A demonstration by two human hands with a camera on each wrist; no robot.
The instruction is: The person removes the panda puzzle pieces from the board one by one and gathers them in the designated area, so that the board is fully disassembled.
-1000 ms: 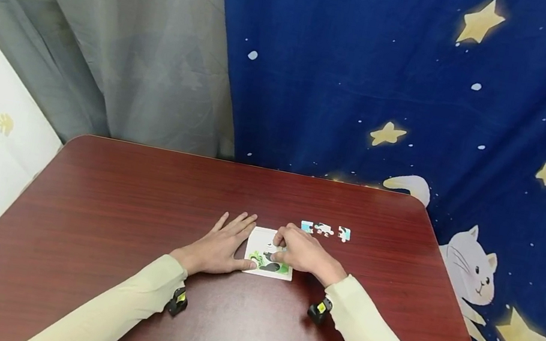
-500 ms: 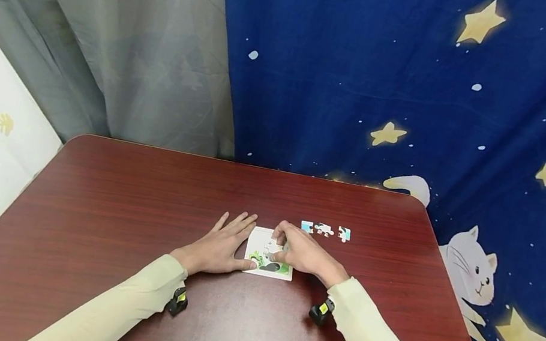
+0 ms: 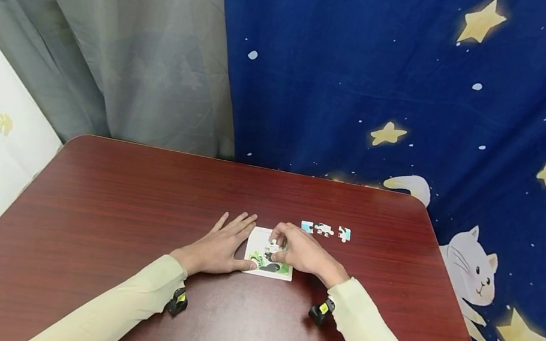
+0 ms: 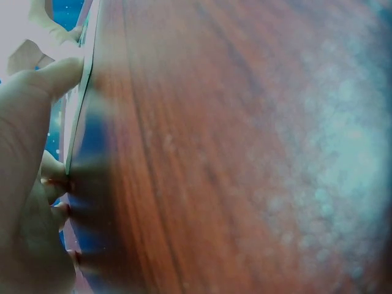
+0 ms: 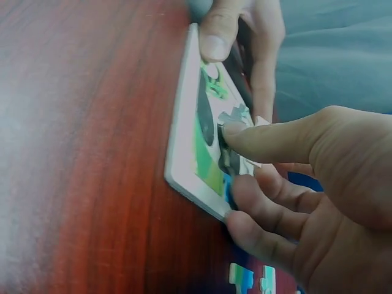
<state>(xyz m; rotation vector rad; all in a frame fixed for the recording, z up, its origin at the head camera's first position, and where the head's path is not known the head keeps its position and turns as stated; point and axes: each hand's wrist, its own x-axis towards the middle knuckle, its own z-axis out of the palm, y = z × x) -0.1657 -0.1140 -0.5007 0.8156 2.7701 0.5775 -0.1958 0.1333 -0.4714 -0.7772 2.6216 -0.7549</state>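
Note:
A small jigsaw board (image 3: 252, 237) with a white frame lies on the table, a green, black and white picture partly filling it. My left hand (image 3: 220, 250) is spread beside its left side, fingers straight, the thumb resting on the frame's lower left. Over the board's right half, my right hand (image 3: 304, 253) pinches a black-and-white puzzle piece (image 5: 229, 158) between thumb and fingers, right at the board's surface. In the right wrist view the thumb covers part of that piece. The left wrist view shows the left thumb (image 4: 64, 78) at the board's edge.
Behind the right hand, on the reddish-brown table (image 3: 139, 183), lie loose puzzle pieces: a light blue one (image 3: 307, 226), a black-and-white one (image 3: 324, 229) and a blue-and-white one (image 3: 344, 234). Curtains hang beyond the table's far edge.
The right hand shifts slightly over the board, and the piece at its fingertips changes its angle, showing whiter half a second ago. The left hand and the loose pieces stay put.

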